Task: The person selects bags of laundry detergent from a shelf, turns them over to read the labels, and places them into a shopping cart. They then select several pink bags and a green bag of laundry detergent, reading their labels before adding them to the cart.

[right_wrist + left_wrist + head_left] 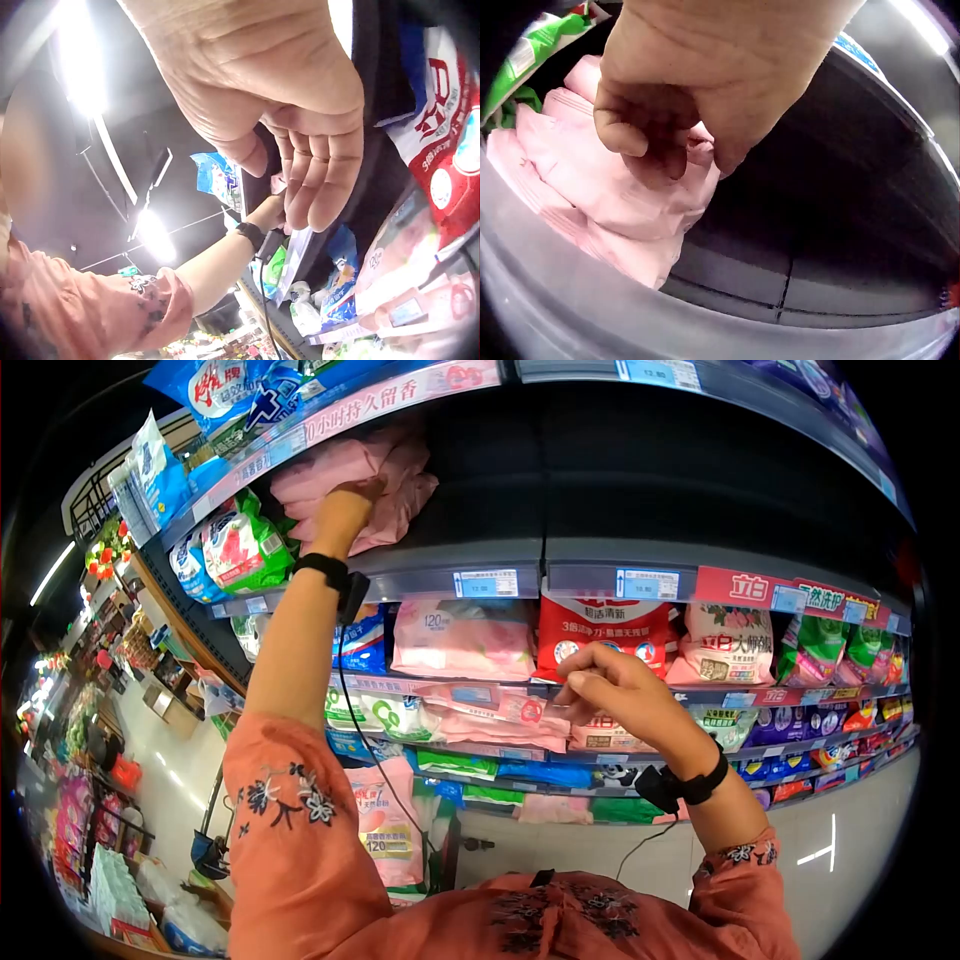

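In the head view my left hand (345, 518) reaches onto the upper shelf at the pile of pink bags (330, 465). Seen from the left wrist, its curled fingers and thumb grip a crumpled fold of the top pink bag (592, 169). Several of these soft bags lie stacked behind the shelf lip. My right hand (622, 698) hovers in front of the lower shelf, holding nothing, its fingers loosely bent. Behind it are a red and white detergent bag (605, 638) and a pink floral pack (465, 640).
Left of the pile stand green and white bags (240, 545). A grey shelf edge (400, 585) with price tags runs below it, and another shelf with a pink strip (390, 395) hangs above. Thin cables trail from both wrists. A pink pack (388, 825) stands low near my body.
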Tool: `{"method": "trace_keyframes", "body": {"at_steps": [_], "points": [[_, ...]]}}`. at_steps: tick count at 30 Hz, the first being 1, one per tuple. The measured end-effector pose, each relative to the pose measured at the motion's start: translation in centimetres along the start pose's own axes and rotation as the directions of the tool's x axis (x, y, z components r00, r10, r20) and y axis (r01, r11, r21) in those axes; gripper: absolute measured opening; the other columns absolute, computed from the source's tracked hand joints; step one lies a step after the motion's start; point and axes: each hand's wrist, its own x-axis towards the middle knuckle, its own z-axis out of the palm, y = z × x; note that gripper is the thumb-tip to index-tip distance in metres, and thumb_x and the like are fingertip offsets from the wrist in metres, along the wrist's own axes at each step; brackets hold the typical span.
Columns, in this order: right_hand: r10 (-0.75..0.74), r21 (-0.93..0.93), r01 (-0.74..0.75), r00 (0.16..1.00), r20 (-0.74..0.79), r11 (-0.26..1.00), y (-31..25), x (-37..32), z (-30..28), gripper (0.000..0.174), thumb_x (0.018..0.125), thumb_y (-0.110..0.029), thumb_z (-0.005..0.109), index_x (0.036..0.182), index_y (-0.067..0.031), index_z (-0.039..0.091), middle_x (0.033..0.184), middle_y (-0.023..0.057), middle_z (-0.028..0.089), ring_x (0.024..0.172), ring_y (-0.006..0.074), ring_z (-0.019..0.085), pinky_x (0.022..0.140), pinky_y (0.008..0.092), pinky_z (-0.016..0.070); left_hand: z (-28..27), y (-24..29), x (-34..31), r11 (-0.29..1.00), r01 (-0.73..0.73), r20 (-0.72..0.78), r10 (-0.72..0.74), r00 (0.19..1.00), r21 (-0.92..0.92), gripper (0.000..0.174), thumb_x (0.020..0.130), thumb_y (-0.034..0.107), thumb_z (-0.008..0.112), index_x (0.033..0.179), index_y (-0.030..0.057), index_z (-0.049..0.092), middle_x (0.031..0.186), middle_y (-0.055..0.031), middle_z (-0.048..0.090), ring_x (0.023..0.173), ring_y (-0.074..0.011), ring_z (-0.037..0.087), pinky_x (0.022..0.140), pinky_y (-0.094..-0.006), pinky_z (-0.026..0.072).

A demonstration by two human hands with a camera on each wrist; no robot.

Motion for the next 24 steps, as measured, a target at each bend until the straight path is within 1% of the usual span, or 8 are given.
{"method": "trace_keyframes", "body": {"at_steps": [2,4,7,11,14,16,19,24], "points": [[0.01,0.007,-0.01,1.0,-0.008,1.0,0.1,-0.1,0.0,0.029,0.101,-0.023,0.056,0.118,0.0009,0.057,0.096,0.0109,0.069,0.083,0.0146,0.066,0.074,0.0297,0.0559,2.5,-2.4,1.7,0.966,-0.14,-0.071,0.159,0.985,0.218,0.028,0.093,0.032,0.059,0.112,0.0135,0.067,0.086,-0.0153,0.071,0.078,-0.0332,0.07,0.064,-0.0431,0.0544],[0.029,-0.005,-0.029,0.999,-0.026,1.0,-0.4,0.2,0.2,0.029,0.101,-0.024,0.056,0.117,0.0006,0.058,0.096,0.0109,0.069,0.083,0.0142,0.067,0.074,0.0291,0.056,0.9,-0.6,0.1,0.78,-0.338,-0.132,0.468,0.874,0.527,0.021,0.089,0.019,0.057,0.106,0.0115,0.068,0.087,-0.0169,0.072,0.078,-0.0386,0.07,0.062,-0.0481,0.0535],[0.023,0.012,-0.023,1.0,-0.018,1.0,-0.8,1.3,0.8,0.029,0.101,-0.024,0.056,0.116,0.0003,0.058,0.096,0.0109,0.069,0.082,0.0141,0.067,0.073,0.0287,0.0561,0.8,0.2,-0.2,0.739,-0.349,-0.143,0.512,0.847,0.576,0.023,0.09,0.021,0.055,0.081,0.0085,0.072,0.085,-0.019,0.072,0.083,-0.034,0.071,0.067,-0.0452,0.0562],[-0.008,0.003,0.008,1.0,0.003,1.0,-1.5,2.7,2.4,0.029,0.1,-0.024,0.057,0.115,0.0017,0.058,0.096,0.0122,0.069,0.081,0.0144,0.067,0.071,0.0288,0.0565,1.9,-0.4,-0.2,0.868,-0.287,-0.202,0.391,0.898,0.405,0.018,0.085,0.014,0.059,0.094,0.0071,0.072,0.088,-0.0187,0.073,0.08,-0.0335,0.072,0.065,-0.0444,0.0563],[-0.036,0.013,0.036,0.999,0.029,0.999,-1.9,3.8,3.5,0.03,0.101,-0.023,0.056,0.116,0.0025,0.057,0.096,0.013,0.069,0.082,0.0158,0.068,0.07,0.0295,0.0568,2.3,-2.2,0.9,0.75,-0.378,-0.164,0.537,0.828,0.543,0.018,0.085,0.014,0.059,0.095,0.0065,0.072,0.088,-0.0179,0.073,0.081,-0.034,0.072,0.065,-0.0446,0.0564],[-0.033,-0.011,0.034,0.999,0.037,0.999,-2.4,4.5,3.7,0.031,0.101,-0.021,0.055,0.12,0.003,0.055,0.098,0.0141,0.069,0.084,0.0175,0.069,0.072,0.0304,0.0579,2.9,-2.7,1.7,0.937,-0.31,-0.152,0.334,0.93,0.162,0.022,0.091,0.021,0.055,0.093,0.0049,0.07,0.078,-0.0158,0.07,0.067,-0.0291,0.068,0.057,-0.0414,0.052],[-0.075,-0.028,0.076,0.996,0.043,0.997,-3.8,5.7,3.6,0.035,0.101,-0.021,0.054,0.125,0.0045,0.052,0.101,0.0163,0.068,0.085,0.0201,0.07,0.072,0.0313,0.0588,1.8,-2.1,1.7,0.984,-0.149,-0.066,0.144,0.987,-0.094,0.025,0.094,0.024,0.053,0.091,0.004,0.068,0.071,-0.0109,0.066,0.056,-0.022,0.062,0.05,-0.0362,0.0466],[-0.166,-0.006,0.166,0.986,0.021,0.986,-6.0,8.8,1.8,0.052,0.1,-0.031,0.058,0.132,0.0078,0.044,0.111,0.0228,0.063,0.09,0.0253,0.07,0.076,0.035,0.0599,-1.7,3.5,-2.3,0.694,0.011,-0.056,-0.074,0.996,-0.72,0.023,0.092,0.024,0.057,0.088,0.0027,0.067,0.067,-0.0036,0.06,0.051,-0.0132,0.053,0.046,-0.0295,0.0385]]}}
